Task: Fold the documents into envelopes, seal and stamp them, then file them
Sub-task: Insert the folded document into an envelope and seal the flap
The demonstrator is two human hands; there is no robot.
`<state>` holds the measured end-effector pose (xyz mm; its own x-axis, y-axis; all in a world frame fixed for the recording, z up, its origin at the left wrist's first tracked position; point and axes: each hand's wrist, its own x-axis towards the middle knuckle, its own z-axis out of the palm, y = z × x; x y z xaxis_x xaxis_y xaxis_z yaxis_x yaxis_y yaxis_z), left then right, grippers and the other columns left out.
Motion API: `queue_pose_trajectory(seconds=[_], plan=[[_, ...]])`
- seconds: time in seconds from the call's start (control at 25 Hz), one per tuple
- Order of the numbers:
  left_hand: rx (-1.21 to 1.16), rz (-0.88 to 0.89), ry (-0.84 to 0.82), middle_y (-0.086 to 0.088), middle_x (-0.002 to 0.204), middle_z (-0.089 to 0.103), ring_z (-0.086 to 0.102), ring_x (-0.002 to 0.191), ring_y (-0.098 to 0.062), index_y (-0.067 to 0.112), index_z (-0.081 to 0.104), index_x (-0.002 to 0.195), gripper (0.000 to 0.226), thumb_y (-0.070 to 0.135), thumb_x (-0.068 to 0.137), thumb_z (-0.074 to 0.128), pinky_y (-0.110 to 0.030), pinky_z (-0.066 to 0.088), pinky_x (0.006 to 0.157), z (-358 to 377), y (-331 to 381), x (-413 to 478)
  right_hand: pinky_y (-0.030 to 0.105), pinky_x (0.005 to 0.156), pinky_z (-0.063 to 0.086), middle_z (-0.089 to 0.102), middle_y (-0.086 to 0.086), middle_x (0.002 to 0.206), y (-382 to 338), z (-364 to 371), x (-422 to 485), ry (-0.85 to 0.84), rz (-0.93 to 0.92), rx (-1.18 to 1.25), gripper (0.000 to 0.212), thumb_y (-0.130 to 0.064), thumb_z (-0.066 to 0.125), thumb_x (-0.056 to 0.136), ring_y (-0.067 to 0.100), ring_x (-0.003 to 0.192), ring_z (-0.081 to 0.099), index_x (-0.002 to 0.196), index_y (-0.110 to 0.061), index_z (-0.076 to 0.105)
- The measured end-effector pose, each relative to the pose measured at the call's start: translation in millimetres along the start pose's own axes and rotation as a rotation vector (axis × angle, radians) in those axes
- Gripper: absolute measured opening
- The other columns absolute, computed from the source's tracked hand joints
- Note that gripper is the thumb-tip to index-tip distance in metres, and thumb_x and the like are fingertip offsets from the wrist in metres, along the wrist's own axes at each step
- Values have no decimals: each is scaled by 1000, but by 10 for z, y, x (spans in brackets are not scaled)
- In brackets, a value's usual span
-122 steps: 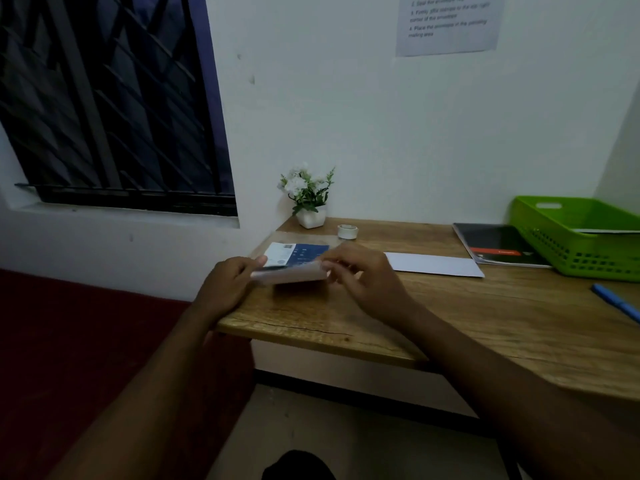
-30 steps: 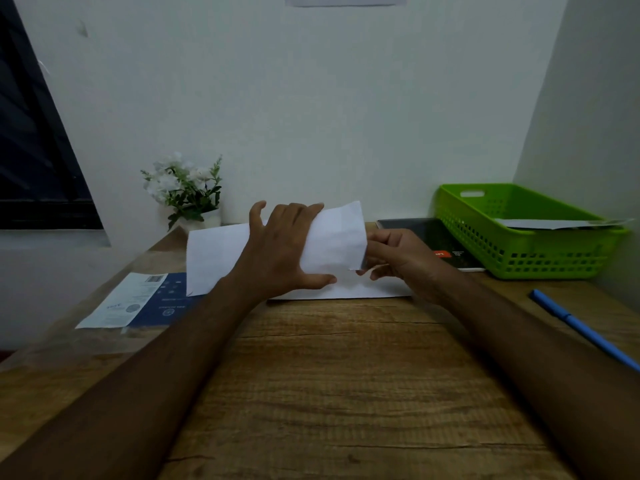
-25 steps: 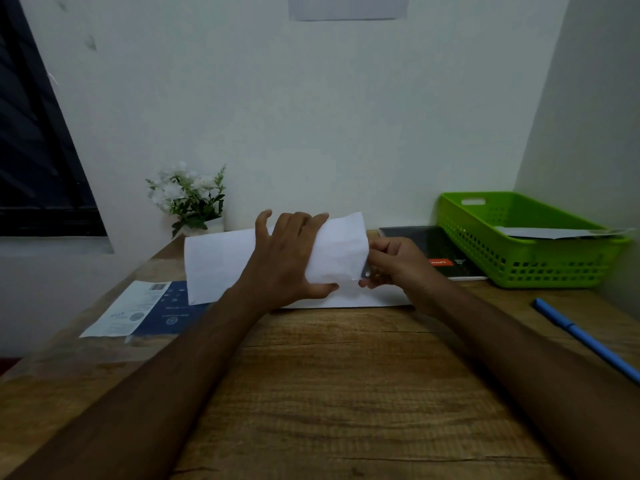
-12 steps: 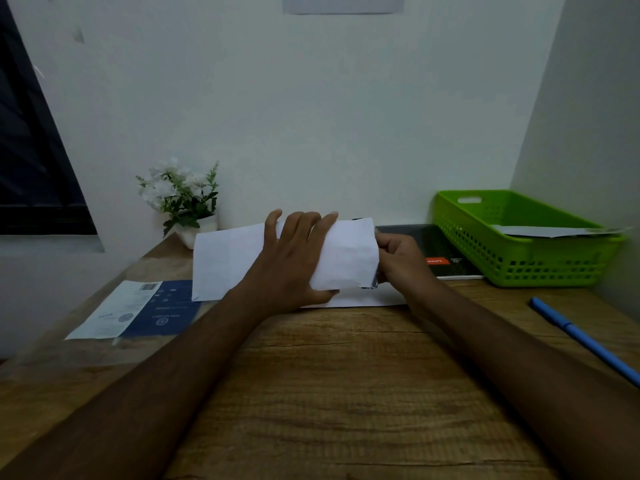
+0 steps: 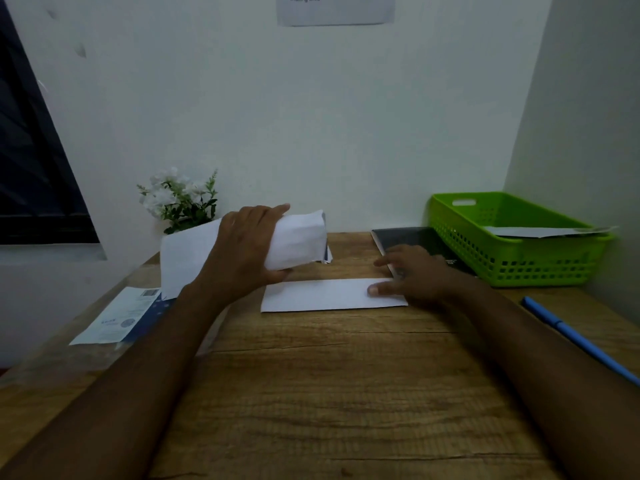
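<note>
While the left hand [image 5: 246, 251] holds the white paper [image 5: 301, 237] up off the wooden desk [image 5: 346, 393], its fingers are curled over the top of the paper and the thumb is tucked beneath, clamping the middle. The paper bows around the palm, with one end sticking out to the left and the other to the right, where a darker edge peeks out below. I cannot tell whether this is one sheet or several. Just in front of that hand, a white envelope [image 5: 325, 296] lies flat on the desk with its long side facing the person. The right hand [image 5: 414, 271] rests on the envelope's right end with the fingers stretched out and apart. The thumb lies on the envelope and the index finger reaches toward the near edge of a black notebook [image 5: 415, 237]. Beside the notebook, against the right wall, sits a green basket [image 5: 519, 265] with a pale sheet [image 5: 540, 231] lying across its rim. A blue pen [image 5: 575, 341] lies near the desk's right edge. On the left are a blue-and-white leaflet [image 5: 121, 317] and, in the back corner, a small potted plant [image 5: 180, 202] with white flowers. A printed notice [image 5: 334, 8] hangs on the wall above.
</note>
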<state>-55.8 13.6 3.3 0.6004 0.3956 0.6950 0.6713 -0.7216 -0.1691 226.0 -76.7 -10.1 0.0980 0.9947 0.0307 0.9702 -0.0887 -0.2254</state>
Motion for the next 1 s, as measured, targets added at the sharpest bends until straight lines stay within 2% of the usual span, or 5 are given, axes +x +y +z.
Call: queue_pose_trajectory(seconds=[0.12,0.36,0.56,0.8,1.0], plan=[[-31,-53,-1,-12,118,54,48,107,-28,10,40,136,93,54,59,69,-44,36,90,-34,-187,-66,49,111,25,40,-3,146,53,23,11,-98,-18,26,68,-70,60,73,20,133,33,130,-36,49],[-93,-102,-18,-8,118,53,46,106,-24,15,42,132,90,61,58,60,-42,38,87,-41,-400,-158,42,95,41,54,-12,110,74,18,40,-58,-62,155,44,-64,75,58,11,106,48,90,-39,59],[-82,-118,-14,-7,116,54,45,105,-23,15,44,130,88,61,57,60,-43,38,86,-19,-433,-167,13,52,43,61,-4,73,38,-72,0,312,-119,748,21,-13,81,71,4,65,56,76,-16,61],[-54,-122,-24,-6,115,53,45,104,-23,17,43,130,88,63,56,57,-44,38,86,-15,-416,-151,29,66,50,65,5,88,62,-167,49,915,17,1130,14,-12,71,83,12,75,60,95,-12,63],[-47,-129,-51,-6,116,52,46,104,-24,16,41,132,93,64,55,61,-42,36,86,-15,-408,-150,28,63,51,65,0,87,3,-178,5,913,13,1240,12,-15,68,86,8,75,61,95,-16,62]])
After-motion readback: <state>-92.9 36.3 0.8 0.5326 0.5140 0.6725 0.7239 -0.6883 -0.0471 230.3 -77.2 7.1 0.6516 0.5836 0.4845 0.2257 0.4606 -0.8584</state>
